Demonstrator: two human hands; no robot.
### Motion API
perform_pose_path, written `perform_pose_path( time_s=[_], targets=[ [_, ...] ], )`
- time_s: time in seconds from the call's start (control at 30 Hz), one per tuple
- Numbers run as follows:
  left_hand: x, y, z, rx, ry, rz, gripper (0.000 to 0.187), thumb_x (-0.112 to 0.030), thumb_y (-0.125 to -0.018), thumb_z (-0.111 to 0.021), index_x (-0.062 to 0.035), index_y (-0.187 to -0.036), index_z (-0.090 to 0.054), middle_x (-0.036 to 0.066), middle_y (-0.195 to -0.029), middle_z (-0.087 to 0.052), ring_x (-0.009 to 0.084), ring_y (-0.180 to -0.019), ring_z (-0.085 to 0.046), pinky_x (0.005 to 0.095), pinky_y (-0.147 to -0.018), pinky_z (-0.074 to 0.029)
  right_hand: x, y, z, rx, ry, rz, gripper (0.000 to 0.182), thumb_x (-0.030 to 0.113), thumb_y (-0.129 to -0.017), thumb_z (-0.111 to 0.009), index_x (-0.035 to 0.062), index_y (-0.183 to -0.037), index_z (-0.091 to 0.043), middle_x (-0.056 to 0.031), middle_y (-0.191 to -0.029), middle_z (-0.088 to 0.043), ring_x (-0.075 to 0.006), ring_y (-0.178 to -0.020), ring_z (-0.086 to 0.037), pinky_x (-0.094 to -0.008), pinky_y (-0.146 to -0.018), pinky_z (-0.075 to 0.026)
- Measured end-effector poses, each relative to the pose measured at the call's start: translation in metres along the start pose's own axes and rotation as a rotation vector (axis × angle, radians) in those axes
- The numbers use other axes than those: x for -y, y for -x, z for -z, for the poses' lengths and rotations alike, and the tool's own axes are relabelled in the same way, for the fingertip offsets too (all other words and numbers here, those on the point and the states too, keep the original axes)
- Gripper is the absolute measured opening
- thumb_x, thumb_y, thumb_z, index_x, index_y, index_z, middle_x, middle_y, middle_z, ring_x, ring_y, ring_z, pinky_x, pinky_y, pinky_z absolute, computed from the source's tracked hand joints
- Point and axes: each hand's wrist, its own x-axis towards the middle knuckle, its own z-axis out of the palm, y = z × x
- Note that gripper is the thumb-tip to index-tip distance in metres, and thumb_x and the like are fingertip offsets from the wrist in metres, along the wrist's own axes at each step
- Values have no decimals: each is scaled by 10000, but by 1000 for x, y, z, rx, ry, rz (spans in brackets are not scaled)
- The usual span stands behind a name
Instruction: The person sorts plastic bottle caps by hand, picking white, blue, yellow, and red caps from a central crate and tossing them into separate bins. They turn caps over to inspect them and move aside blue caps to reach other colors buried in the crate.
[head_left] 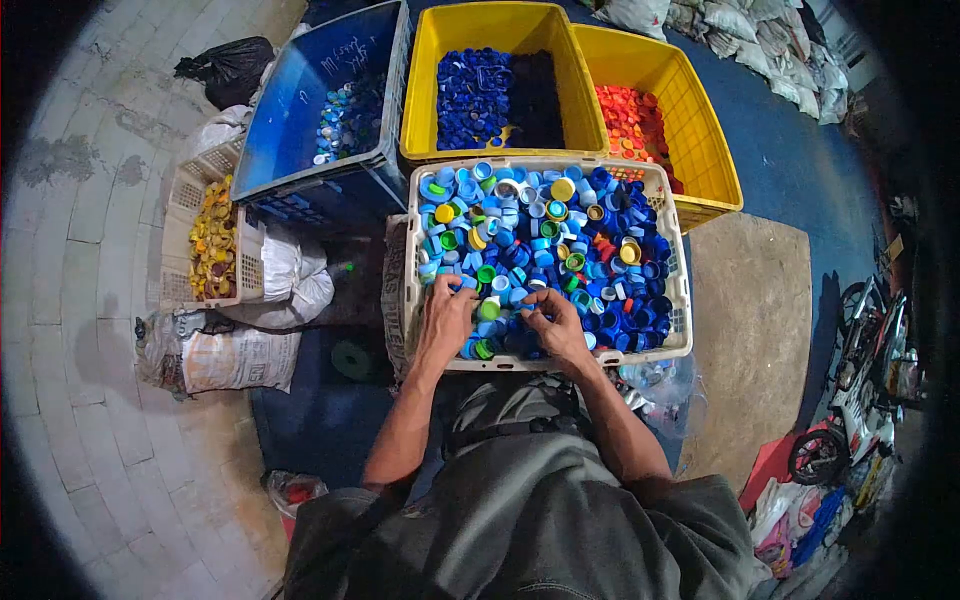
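Observation:
A white plastic crate (678, 300) in front of me holds a heap of plastic bottle caps (560, 225). They are mostly light and dark blue, with green, yellow, white and red ones mixed in. My left hand (447, 315) reaches into the near left of the heap, its fingers bent and drawn together beside light blue caps. My right hand (556, 325) is among caps near the middle of the front edge, thumb and fingers pinched. Whatever either hand grips is too small or hidden to make out. A pale green cap (488, 310) lies between the hands.
Behind the crate stand a blue bin (285, 100) with mixed caps, a yellow bin (500, 25) with dark blue caps, and another yellow bin (695, 130) with red-orange caps. A basket (178, 255) of yellow caps and sacks (240, 360) are left. A motorcycle (845, 420) stands right.

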Motion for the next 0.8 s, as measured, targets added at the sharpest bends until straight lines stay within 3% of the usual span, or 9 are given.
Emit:
perform_pose_path(
  time_s=[0.13,0.17,0.27,0.37,0.5,0.6,0.63,0.73,0.8],
  targets=[
    [-2,-3,11,-106,87,66,116,-54,-851,-621,-23,-945,-681,125,-886,-617,299,-777,-631,371,-682,-507,-8,-3,-3,-34,80,80,205,129,-825,-654,15,-988,-604,-26,-711,-568,-109,-640,-496,-276,-595,-418],
    [2,-3,6,-150,254,152,115,-92,-853,-632,-39,-937,-689,118,-826,-647,292,-725,-636,367,-666,-509,-7,-3,-4,-36,135,92,211,134,-823,-655,17,-991,-606,-36,-715,-577,-116,-646,-512,-282,-599,-429],
    [-12,-8,16,-163,509,309,174,-130,-822,-668,-45,-974,-681,117,-907,-641,304,-826,-616,394,-744,-499,14,1,-9,3,206,143,215,111,-823,-658,13,-1006,-604,-27,-745,-572,-96,-704,-529,-259,-602,-434],
    [-25,-6,26,-35,-36,12,306,-143,-765,-718,-59,-1052,-655,114,-974,-613,322,-950,-564,413,-840,-460,26,0,-17,10,230,141,227,93,-819,-661,10,-1023,-602,-25,-772,-568,-86,-722,-527,-254,-600,-442],
    [-18,4,11,49,-64,97,437,-127,-704,-772,-70,-1109,-618,113,-1014,-585,331,-1004,-532,418,-872,-433,30,0,-17,6,236,106,230,89,-815,-663,15,-1024,-602,-32,-784,-570,-91,-701,-518,-255,-596,-444],
    [-8,3,4,78,76,141,418,-123,-705,-778,-60,-1086,-619,110,-1009,-591,336,-983,-549,422,-857,-446,16,0,-13,-8,218,144,258,150,-803,-675,13,-1012,-611,-105,-772,-628,-195,-702,-609,-316,-628,-480],
    [-8,3,8,69,75,114,413,-123,-707,-782,-55,-1079,-617,103,-996,-603,331,-931,-581,415,-832,-473,15,0,-13,-11,235,142,257,146,-802,-673,13,-1013,-610,-104,-774,-629,-194,-702,-608,-315,-630,-480],
    [-6,2,7,-1,82,130,384,-103,-729,-778,-50,-1076,-623,72,-954,-609,236,-878,-606,342,-786,-497,17,3,-13,-4,271,156,281,140,-795,-682,13,-1035,-606,-105,-801,-636,-197,-719,-610,-320,-645,-484],
    [-9,2,11,25,509,280,401,-72,-737,-774,-42,-1103,-611,47,-943,-598,167,-871,-596,290,-776,-492,21,6,-11,18,272,185,334,144,-784,-708,13,-1074,-604,-112,-846,-646,-207,-755,-620,-334,-671,-495]
  ],
)
